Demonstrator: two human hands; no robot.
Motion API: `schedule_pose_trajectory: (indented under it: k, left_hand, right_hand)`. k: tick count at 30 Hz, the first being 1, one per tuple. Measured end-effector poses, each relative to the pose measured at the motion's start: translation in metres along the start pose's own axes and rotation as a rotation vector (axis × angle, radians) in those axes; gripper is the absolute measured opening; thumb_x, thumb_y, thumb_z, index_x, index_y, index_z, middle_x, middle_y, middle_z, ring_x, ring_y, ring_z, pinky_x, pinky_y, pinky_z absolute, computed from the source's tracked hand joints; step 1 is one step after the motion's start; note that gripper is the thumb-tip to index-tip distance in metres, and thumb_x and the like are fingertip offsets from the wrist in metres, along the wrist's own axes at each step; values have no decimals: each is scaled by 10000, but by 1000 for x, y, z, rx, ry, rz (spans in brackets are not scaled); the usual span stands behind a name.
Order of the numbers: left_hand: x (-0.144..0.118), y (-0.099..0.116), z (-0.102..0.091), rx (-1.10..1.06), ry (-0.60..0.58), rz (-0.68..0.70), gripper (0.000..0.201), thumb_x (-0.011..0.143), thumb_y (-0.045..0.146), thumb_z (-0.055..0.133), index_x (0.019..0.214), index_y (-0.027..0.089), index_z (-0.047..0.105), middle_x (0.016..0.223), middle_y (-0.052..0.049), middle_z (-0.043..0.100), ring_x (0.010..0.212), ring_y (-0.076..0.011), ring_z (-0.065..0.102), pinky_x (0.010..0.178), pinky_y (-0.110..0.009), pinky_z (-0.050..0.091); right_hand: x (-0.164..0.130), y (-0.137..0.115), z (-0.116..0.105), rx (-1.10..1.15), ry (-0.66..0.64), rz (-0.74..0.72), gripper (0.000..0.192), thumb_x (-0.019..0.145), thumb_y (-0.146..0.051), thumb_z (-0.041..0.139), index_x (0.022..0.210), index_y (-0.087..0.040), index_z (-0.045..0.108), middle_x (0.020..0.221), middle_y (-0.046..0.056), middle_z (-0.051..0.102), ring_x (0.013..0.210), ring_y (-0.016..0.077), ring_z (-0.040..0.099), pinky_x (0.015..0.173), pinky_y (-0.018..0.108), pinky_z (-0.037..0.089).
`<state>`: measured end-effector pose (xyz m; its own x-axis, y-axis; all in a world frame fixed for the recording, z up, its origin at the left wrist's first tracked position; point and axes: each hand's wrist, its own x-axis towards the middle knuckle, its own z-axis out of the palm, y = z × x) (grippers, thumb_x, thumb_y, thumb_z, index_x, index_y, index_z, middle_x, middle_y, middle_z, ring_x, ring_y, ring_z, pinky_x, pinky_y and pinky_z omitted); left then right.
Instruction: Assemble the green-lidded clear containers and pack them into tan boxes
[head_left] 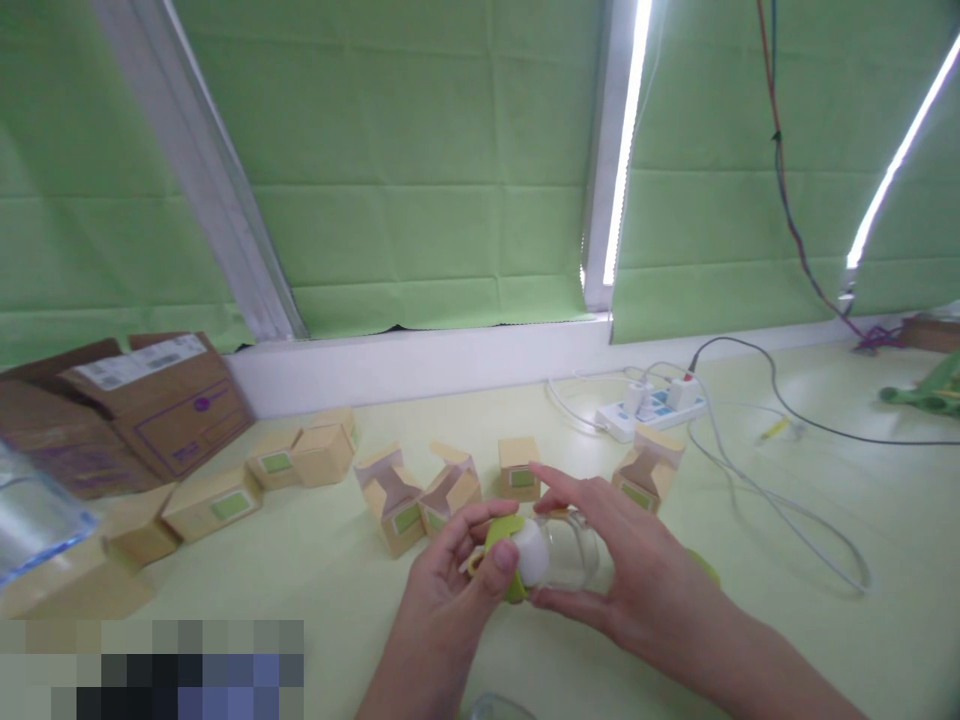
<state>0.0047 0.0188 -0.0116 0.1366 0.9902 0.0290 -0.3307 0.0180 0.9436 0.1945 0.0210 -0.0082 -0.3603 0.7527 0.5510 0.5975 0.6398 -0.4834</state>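
clear glass jar (564,552) with green lid (504,545).

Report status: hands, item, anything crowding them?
Left hand pinching green cap. Right hand gripping clear jar on its side. Small cartons just behind, not touching.

Two hands are in view, a left hand (450,570) and a right hand (622,560), with one clear jar (566,550) between them carrying one green lid (504,545). About nine small tan cartons (519,467) lie on the table (those at the left edge blur together). One brown shipping box (161,400) and one white power strip (652,408) with two plugs complete the count.
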Motion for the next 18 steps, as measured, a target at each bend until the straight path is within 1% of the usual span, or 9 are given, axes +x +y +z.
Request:
schedule_pose_trajectory:
  k: [2,4,7,9,13,16,18]
  left_hand:
    - [-1,2,1,-7,12,-12,456,720,450,851,1071,183,734,992,-81,740,812,-179,673,688,-242,552]
    - [-3,4,4,-16,17,-23,475,709,425,864,1096,184,732,1050,-95,740,824,-186,678,691,-259,567]
    - [-4,9,8,4,8,-35,486,685,359,884,1115,190,734,1066,-95,753,840,-197,693,714,-273,578]
    - [-4,11,8,21,2,-15,491,685,330,883,1133,201,727,1052,-83,766,850,-199,706,744,-271,575]
    - [-2,10,4,31,8,65,500,648,272,905,1109,229,716,1057,-52,768,909,-216,725,785,-270,573]
    - [1,6,0,26,-18,91,453,673,278,897,1080,232,702,969,-31,769,860,-193,726,757,-248,570]
    - [2,3,-1,27,-49,77,407,708,315,876,1064,229,698,933,-30,766,812,-177,719,708,-230,563]
  right_hand:
    - [0,0,-2,3,39,-13,930,722,-207,874,1465,-311,326,1221,78,666,1107,279,627,939,471,539]
    - [1,-1,-3,20,82,-20,909,668,-200,912,1409,-298,396,1235,80,667,1110,280,626,930,451,544]
    - [3,-2,-4,53,131,-27,746,599,-214,950,1229,-266,553,1108,66,702,1024,272,652,853,408,566]
    - [4,-3,-5,70,133,-39,656,597,-238,955,1150,-250,602,1031,50,710,974,259,663,829,390,567]
    - [3,0,-5,104,83,-47,659,658,-263,931,1231,-261,604,1113,55,669,1022,239,663,885,374,558]
    - [2,3,-4,112,75,-41,670,675,-269,920,1263,-292,599,1139,59,620,1047,241,652,871,358,567]
    - [1,4,-3,116,68,-38,665,691,-268,910,1266,-297,578,1148,60,623,1054,248,650,874,368,567]
